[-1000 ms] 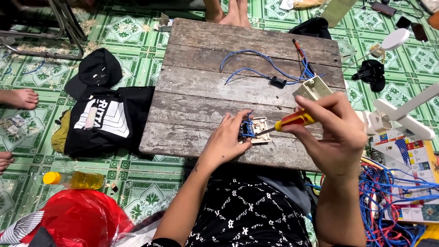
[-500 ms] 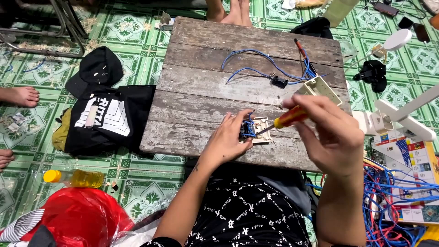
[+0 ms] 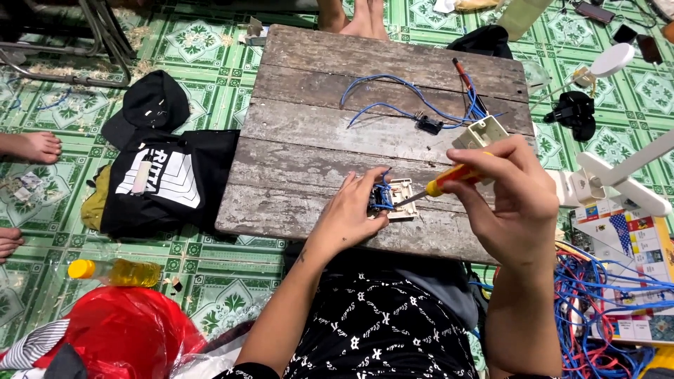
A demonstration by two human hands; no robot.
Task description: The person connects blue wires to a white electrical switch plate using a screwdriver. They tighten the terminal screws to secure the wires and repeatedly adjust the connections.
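On wood board [image 3: 316, 133] | green tile floor [image 3: 232, 281] | L hand [image 3: 347, 214] pinches switch [image 3: 400, 198] | R hand [image 3: 512, 203] fisted on screwdriver [image 3: 439, 188]

The left hand [image 3: 349, 214] covers the near side of the small white switch part [image 3: 400, 200], so its grip on it cannot be made out. The screwdriver [image 3: 439, 188] tip is too small to tell where it sits, and the right hand [image 3: 509, 203] hides its handle end. Bare feet [image 3: 358, 15] at the top edge and others [image 3: 28, 146] at the left edge are cut off. The tangle of blue wires [image 3: 604, 309] runs off the lower right.
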